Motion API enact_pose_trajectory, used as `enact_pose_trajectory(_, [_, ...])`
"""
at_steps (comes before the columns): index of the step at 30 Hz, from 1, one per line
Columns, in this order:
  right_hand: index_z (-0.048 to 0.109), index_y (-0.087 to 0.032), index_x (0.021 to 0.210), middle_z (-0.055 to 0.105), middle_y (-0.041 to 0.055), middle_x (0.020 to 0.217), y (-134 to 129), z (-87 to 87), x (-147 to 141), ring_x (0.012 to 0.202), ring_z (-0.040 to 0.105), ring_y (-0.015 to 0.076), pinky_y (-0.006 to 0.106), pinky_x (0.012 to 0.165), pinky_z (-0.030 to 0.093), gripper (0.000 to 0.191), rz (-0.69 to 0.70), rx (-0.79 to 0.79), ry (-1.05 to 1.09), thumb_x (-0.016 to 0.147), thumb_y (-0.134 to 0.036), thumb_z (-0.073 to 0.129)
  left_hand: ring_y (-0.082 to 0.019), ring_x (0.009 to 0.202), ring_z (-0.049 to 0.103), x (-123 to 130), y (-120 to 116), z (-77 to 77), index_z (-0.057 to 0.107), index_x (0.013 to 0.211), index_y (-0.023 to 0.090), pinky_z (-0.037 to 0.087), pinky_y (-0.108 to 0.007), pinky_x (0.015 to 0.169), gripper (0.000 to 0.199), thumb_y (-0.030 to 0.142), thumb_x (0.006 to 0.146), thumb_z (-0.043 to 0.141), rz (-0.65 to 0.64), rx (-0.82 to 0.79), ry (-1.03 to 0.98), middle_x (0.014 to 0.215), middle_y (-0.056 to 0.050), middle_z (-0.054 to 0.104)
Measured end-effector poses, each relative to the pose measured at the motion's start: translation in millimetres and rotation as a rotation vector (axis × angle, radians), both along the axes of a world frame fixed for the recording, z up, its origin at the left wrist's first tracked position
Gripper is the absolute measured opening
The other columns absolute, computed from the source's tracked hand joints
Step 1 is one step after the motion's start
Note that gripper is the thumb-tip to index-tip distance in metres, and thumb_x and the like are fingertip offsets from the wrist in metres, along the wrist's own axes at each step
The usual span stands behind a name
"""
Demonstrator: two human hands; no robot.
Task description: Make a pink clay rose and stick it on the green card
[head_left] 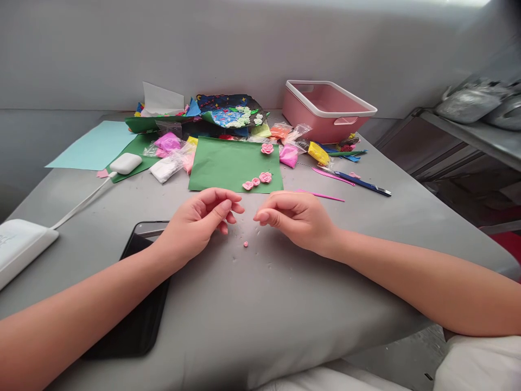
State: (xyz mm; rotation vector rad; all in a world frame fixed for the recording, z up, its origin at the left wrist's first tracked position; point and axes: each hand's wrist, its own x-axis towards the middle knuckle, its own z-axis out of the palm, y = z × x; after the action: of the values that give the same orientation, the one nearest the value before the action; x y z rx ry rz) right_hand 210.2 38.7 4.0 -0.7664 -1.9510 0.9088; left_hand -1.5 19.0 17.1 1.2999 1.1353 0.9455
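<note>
1 head view, forward and down

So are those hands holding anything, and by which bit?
I can't see anything held in the left hand or right hand, though something tiny could hide between the fingers. The little pink piece lies on the table, untouched.

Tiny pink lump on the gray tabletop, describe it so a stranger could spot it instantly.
On the gray tabletop, find the rectangular green paper sheet carrying four pink petalled flowers. Lower in the picture, below the gap between the bare left hand and right hand, lies the tiny pink lump. Unlike those flowers, it's smaller and off the paper.
</note>
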Motion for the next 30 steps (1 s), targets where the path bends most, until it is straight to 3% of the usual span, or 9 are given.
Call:
enact_pose_trajectory(4, [0.076,-0.018,0.091,0.075,0.0044,0.087,1,-0.7,-1,0.075,0.065,0.0107,0.02,0.061,0.053,0.008,0.014,0.073,0.075,0.087,-0.022,0.071,-0.014,0.074,0.056,0,0,-3.0,0.07,0.101,0.022,0.049,-0.028,0.071,0.026,0.045,0.091,0.063,-0.007,0.023,0.017,0.092,-0.003,0.071])
enact_pose_trajectory(8, [0.074,-0.017,0.073,0.073,0.0026,0.07,1,0.8,-2,0.064,0.061,0.0102,0.022,0.057,0.05,0.016,0.035,0.044,0.043,0.086,-0.026,0.073,-0.014,0.076,0.056,-1,1,-4.1,0.066,0.1,0.02,0.048,-0.029,0.075,0.017,0.032,0.091,0.058,-0.03,0.023,0.058,0.093,-0.003,0.069])
enact_pose_trajectory(10, [0.074,-0.017,0.073,0.073,0.0029,0.07,0,1.5,-1,0.064,0.061,0.0108,0.022,0.057,0.05,0.017,0.041,0.033,0.068,0.085,-0.029,0.074,-0.015,0.081,0.057,-1,0,-3.3,0.065,0.097,0.021,0.048,-0.029,0.077,0.015,0.022,0.089,0.052,-0.057,0.062,0.115,0.096,-0.002,0.068])
enact_pose_trajectory(13, [0.076,-0.019,0.083,0.075,0.0043,0.081,-1,2.3,-1,0.071,0.063,0.0117,0.022,0.059,0.051,0.012,0.013,0.009,0.12,0.085,-0.03,0.074,-0.017,0.082,0.058,-2,-4,0.1,0.065,0.092,0.021,0.047,-0.031,0.078,0.022,0.018,0.087,0.044,-0.097,0.142,0.301,0.094,-0.001,0.068])
enact_pose_trajectory(15, [0.075,-0.018,0.077,0.072,0.0034,0.074,-1,2.8,0,0.066,0.061,0.0109,0.023,0.057,0.049,0.016,-0.01,-0.017,0.11,0.086,-0.03,0.072,-0.019,0.083,0.059,-2,-8,3.0,0.066,0.095,0.02,0.048,-0.033,0.077,0.023,0.021,0.087,0.044,-0.146,0.202,0.476,0.092,-0.003,0.069])
enact_pose_trajectory(19, [0.075,-0.017,0.072,0.07,0.0025,0.068,-2,3.7,2,0.061,0.058,0.0102,0.023,0.056,0.047,0.02,-0.026,-0.047,0.149,0.085,-0.032,0.074,-0.027,0.107,0.059,-5,-12,4.8,0.067,0.115,0.018,0.05,-0.041,0.092,0.033,0.029,0.087,0.056,-0.378,0.403,0.712,0.117,-0.01,0.067])
enact_pose_trajectory(22, [0.078,-0.018,0.081,0.075,0.0049,0.08,-2,4.4,4,0.07,0.064,0.0126,0.025,0.061,0.052,0.018,-0.058,-0.052,0.208,0.082,-0.036,0.077,-0.028,0.118,0.056,-9,-9,1.8,0.067,0.123,0.021,0.048,-0.043,0.101,0.035,0.033,0.091,0.056,-0.503,0.46,0.745,0.129,-0.01,0.061])
enact_pose_trajectory(26, [0.077,-0.019,0.072,0.073,0.0033,0.069,-3,5.5,7,0.063,0.062,0.0117,0.025,0.058,0.05,0.021,-0.039,-0.053,0.175,0.084,-0.036,0.075,-0.025,0.112,0.061,-13,-4,-5.1,0.074,0.115,0.026,0.05,-0.041,0.1,0.028,0.033,0.092,0.061,-0.486,0.489,0.719,0.125,-0.008,0.064])
enact_pose_trajectory(30, [0.078,-0.019,0.08,0.075,0.0043,0.079,-3,5.1,7,0.069,0.063,0.0121,0.024,0.059,0.051,0.015,-0.038,-0.074,0.225,0.081,-0.033,0.078,-0.023,0.103,0.065,-12,0,-10.5,0.079,0.102,0.026,0.053,-0.037,0.094,0.019,0.031,0.091,0.064,-0.466,0.542,0.672,0.115,-0.006,0.069])
